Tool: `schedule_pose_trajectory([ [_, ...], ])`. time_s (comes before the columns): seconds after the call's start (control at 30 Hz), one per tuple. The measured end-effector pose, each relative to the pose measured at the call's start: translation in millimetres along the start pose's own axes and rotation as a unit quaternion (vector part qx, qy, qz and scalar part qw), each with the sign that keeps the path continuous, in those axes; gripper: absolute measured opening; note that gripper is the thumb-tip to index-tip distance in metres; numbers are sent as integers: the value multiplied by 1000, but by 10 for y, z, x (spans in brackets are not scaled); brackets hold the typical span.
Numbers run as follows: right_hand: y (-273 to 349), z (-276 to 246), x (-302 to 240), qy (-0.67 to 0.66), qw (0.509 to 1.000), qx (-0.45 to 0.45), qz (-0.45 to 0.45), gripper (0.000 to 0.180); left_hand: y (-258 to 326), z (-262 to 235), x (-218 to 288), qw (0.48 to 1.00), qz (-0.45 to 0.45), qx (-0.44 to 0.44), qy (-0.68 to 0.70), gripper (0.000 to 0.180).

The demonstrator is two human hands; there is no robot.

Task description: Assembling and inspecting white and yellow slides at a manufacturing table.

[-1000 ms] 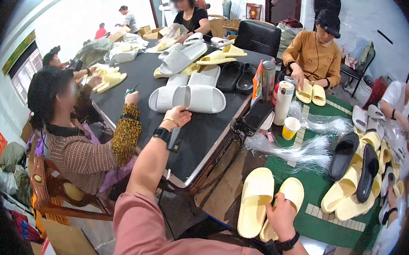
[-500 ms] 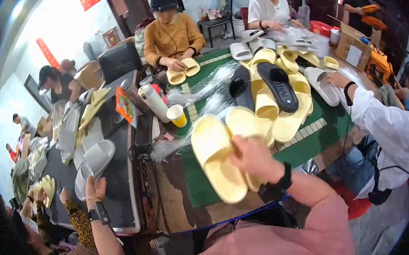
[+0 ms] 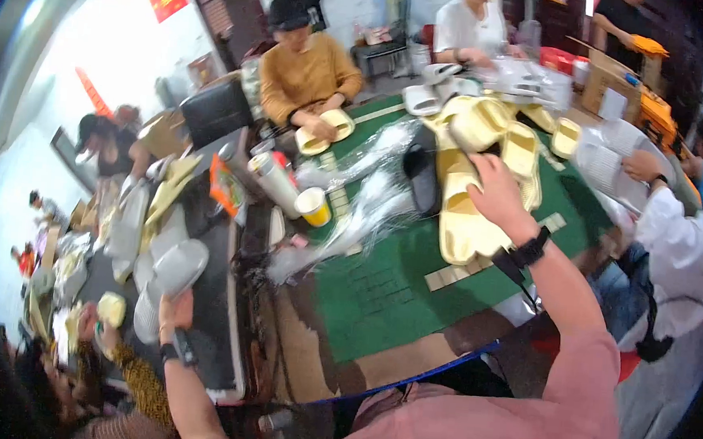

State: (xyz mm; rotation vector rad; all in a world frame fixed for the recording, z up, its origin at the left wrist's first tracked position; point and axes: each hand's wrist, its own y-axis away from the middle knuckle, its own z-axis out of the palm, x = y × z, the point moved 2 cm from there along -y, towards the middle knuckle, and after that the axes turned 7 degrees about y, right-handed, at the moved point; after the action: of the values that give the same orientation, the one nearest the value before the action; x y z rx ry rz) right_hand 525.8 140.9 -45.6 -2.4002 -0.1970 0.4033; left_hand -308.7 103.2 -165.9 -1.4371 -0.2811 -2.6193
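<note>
My right hand (image 3: pixel 496 189) reaches out over the green table mat (image 3: pixel 379 295) and grips a pale yellow slipper (image 3: pixel 461 231) at the near edge of a heap of yellow slippers (image 3: pixel 504 132). A black slipper (image 3: pixel 423 180) lies just left of it. My left hand (image 3: pixel 174 309), with a black wrist band, is far to the left over the black table (image 3: pixel 214 324), closed around the heel of a light grey slipper (image 3: pixel 175 264). More grey slippers (image 3: pixel 131 228) lie beyond it.
Clear plastic bags (image 3: pixel 360 212), a yellow cup (image 3: pixel 313 206) and a white bottle (image 3: pixel 276 183) sit between the two tables. A person in a mustard sweater (image 3: pixel 309 74) holds a yellow slipper opposite. A white-sleeved person (image 3: pixel 676 242) works at the right, another at lower left (image 3: pixel 108 317).
My head has turned right and the view swung. My right hand carried the yellow slipper forward to the heap. My left hand stays on a grey slipper on the black table.
</note>
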Motion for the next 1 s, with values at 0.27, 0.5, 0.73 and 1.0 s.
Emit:
schedule_pose_trajectory([
  [0.27, 496, -56, -212, -119, 989, -88, -15, 35, 1006, 2322, -404, 983, 12, 134, -125, 33],
  [0.5, 665, 183, -1150, -532, 797, -280, 61, 59, 1762, 3393, -798, 732, -39, -190, -653, 35],
  [0.73, 1318, 766, -882, -553, 732, -295, 267, 56, 2036, 4010, -1702, 577, 28, -342, -741, 30],
  [1.0, 1298, 709, -603, -580, 714, -142, 364, 46, 2016, 3925, -1623, 703, -36, -242, -668, 89],
])
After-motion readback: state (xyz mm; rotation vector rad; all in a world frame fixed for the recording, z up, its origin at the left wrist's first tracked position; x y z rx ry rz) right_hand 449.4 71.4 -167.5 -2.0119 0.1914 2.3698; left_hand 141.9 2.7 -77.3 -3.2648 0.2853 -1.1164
